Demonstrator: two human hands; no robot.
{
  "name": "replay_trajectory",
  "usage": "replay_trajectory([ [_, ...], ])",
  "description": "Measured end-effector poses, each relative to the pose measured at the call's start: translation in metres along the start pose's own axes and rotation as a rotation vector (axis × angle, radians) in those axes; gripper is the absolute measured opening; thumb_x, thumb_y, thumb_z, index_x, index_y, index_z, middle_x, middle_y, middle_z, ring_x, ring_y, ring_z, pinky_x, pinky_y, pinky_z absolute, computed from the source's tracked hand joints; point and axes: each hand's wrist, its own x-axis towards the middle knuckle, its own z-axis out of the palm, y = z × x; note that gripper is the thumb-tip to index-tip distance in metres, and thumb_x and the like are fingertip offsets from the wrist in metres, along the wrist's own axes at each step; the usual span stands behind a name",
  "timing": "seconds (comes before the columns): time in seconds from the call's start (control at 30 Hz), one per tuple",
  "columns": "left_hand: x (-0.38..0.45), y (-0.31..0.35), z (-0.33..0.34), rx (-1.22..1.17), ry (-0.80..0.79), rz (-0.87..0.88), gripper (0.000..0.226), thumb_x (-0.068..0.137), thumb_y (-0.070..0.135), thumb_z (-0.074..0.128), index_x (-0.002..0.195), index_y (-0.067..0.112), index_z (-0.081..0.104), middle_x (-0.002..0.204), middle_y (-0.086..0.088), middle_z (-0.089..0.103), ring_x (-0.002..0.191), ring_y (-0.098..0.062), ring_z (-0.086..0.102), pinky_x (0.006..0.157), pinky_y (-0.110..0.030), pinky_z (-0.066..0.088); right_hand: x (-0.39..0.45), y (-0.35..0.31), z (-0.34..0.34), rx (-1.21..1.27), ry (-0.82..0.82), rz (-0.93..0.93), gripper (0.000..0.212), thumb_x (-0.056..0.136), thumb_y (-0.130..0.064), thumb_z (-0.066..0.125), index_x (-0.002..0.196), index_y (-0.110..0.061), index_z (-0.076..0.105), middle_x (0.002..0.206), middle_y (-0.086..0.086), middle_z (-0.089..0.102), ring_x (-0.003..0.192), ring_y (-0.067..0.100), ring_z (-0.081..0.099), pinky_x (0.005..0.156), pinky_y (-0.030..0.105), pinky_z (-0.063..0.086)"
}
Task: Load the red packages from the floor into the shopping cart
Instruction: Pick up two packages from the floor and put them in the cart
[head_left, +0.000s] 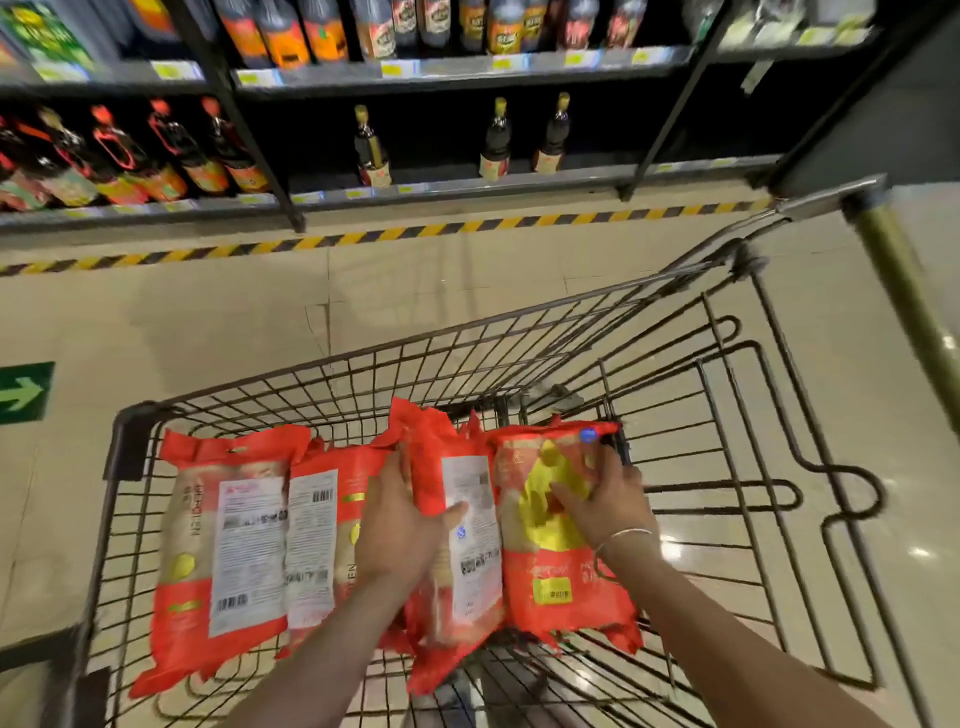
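Ahead of you, dark glass sauce bottles (496, 140) line black metal shelves (467, 65); yellow-black hazard tape (363, 239) crosses the beige tiled floor (208, 332).

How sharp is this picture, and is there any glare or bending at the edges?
Head view: motion blur smears the shelf bottles and the cart wires, though the package labels stay partly readable; wide-angle distortion bows the striped floor tape and shelf edges; bright glare spots sit on the glossy floor at right.
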Motion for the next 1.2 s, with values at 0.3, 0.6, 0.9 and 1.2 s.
replay_trajectory([
  [0.3, -0.052, 0.127, -0.049, 0.343, 0.032, 0.597, 0.09, 0.067, 0.062, 0.063, 0.141, 0.014, 0.045, 0.141, -0.007, 0.048, 0.132, -0.028, 0.043, 0.11, -0.04, 0.037, -0.086, -0.049, -0.114, -0.358, 0.364, -0.333, 0.069, 0.082, -0.053, 0.061, 0.144, -0.028, 0.041, 0.149, 0.005, 0.041, 0.142, 0.03, 0.028, 0.115, 0.045, 0.025],
  [0.6, -0.17, 0.261, -0.029, 0.541, 0.068, 1.185, 0.081, 0.083, 0.058, 0.059, 0.151, 0.029, 0.026, 0.154, 0.008, 0.031, 0.142, -0.017, 0.025, 0.115, -0.034, 0.024, -0.194, 0.005, -0.239, -0.324, 0.855, -0.242, 0.068, 0.064, -0.059, 0.076, 0.122, -0.025, 0.062, 0.119, 0.009, 0.067, 0.117, 0.036, 0.059, 0.093, 0.052, 0.05],
  [0.9, -0.346, 0.313, 0.073, 0.512, -0.115, 1.608, 0.082, 0.076, 0.058, 0.06, 0.148, 0.028, 0.034, 0.152, 0.007, 0.038, 0.141, -0.018, 0.029, 0.117, -0.034, 0.024, -0.336, 0.17, -0.306, -0.261, 1.05, 0.077, 0.07, 0.082, -0.062, 0.061, 0.142, -0.03, 0.044, 0.147, 0.003, 0.047, 0.138, 0.03, 0.038, 0.112, 0.046, 0.033],
  [1.2, -0.542, 0.286, 0.2, 0.518, -0.302, 1.902, 0.081, 0.083, 0.059, 0.058, 0.151, 0.032, 0.024, 0.159, 0.008, 0.026, 0.146, -0.016, 0.021, 0.117, -0.035, 0.019, -0.485, 0.361, -0.305, -0.191, 1.131, 0.407, 0.07, 0.081, -0.067, 0.057, 0.141, -0.034, 0.042, 0.147, -0.004, 0.044, 0.136, 0.022, 0.036, 0.11, 0.038, 0.031],
])
